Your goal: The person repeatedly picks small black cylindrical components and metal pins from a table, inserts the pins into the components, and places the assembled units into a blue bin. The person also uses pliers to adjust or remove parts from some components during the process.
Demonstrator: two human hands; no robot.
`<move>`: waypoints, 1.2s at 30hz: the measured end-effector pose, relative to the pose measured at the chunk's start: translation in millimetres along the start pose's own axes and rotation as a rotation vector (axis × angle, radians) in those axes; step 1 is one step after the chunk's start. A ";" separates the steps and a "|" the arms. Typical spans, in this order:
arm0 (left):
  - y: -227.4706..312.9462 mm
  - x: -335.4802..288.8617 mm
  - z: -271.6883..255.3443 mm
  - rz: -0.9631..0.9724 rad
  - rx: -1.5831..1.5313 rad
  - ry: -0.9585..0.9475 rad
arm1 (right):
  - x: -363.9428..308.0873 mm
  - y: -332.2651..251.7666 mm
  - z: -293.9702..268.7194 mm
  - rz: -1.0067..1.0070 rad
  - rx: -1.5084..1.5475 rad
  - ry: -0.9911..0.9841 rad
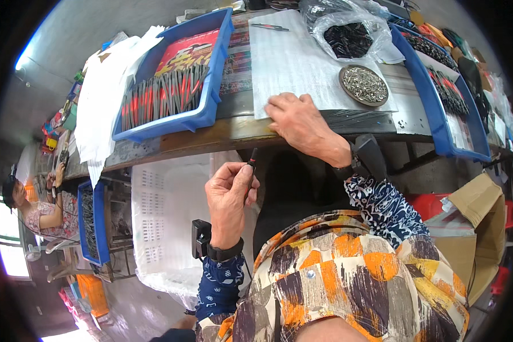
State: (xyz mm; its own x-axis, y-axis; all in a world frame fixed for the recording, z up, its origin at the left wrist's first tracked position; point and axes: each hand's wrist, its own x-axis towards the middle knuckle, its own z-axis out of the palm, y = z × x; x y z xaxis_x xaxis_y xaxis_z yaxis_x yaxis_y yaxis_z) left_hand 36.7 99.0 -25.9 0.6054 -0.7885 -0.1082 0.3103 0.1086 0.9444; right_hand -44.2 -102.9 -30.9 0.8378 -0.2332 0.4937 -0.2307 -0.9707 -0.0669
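Observation:
My left hand [231, 196] is closed around a slim black pen-like barrel [253, 158] with a touch of red. It is held upright in front of the table edge, thumb and fingers pressed on it. My right hand [305, 126] rests at the near edge of a white foam sheet [302, 62], fingers curled down. Whatever those fingertips hold, if anything, is hidden. On the sheet to the right stand a round dish [363, 85] of small silver metal pieces and a clear plastic bag [347, 40] of small black parts. Another pen-like piece [269, 26] lies at the sheet's far end.
A blue tray [211, 111] with rows of black-and-red pens stands to the left; another blue tray [442, 128] is at the right. Below the table edge sits a white plastic crate [154, 222]. A cardboard box [484, 216] is at right. Another person [45, 214] sits far left.

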 end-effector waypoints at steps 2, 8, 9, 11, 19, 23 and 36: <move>3.2 4.5 6.5 0.005 0.000 -0.021 | -1.4 3.2 -1.7 0.024 0.131 0.092; 3.4 12.4 19.5 0.003 0.074 -0.024 | -16.6 6.5 -27.6 0.108 0.502 0.146; 2.2 12.5 20.6 0.002 0.094 -0.010 | -23.2 4.6 -32.7 0.167 0.682 0.099; 0.4 15.3 24.4 0.016 0.047 -0.059 | -32.4 0.2 -39.6 0.183 0.947 0.082; -0.9 15.8 45.5 -0.022 -0.024 -0.196 | -42.8 -6.9 -49.2 0.441 1.399 -0.003; -1.4 16.2 51.1 -0.009 0.066 -0.245 | -48.4 -6.0 -51.6 0.465 1.425 -0.117; -14.8 9.7 58.4 0.299 0.607 -0.057 | -69.2 -13.4 -40.7 0.568 1.541 -0.041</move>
State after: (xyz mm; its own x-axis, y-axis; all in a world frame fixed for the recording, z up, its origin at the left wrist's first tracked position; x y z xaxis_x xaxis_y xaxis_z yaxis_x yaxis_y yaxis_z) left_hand -4.9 54.4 -22.8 0.5561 -0.8102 0.1852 -0.3410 -0.0192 0.9399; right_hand -119.2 -71.4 -28.9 0.8404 -0.5352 0.0855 0.1647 0.1019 -0.9811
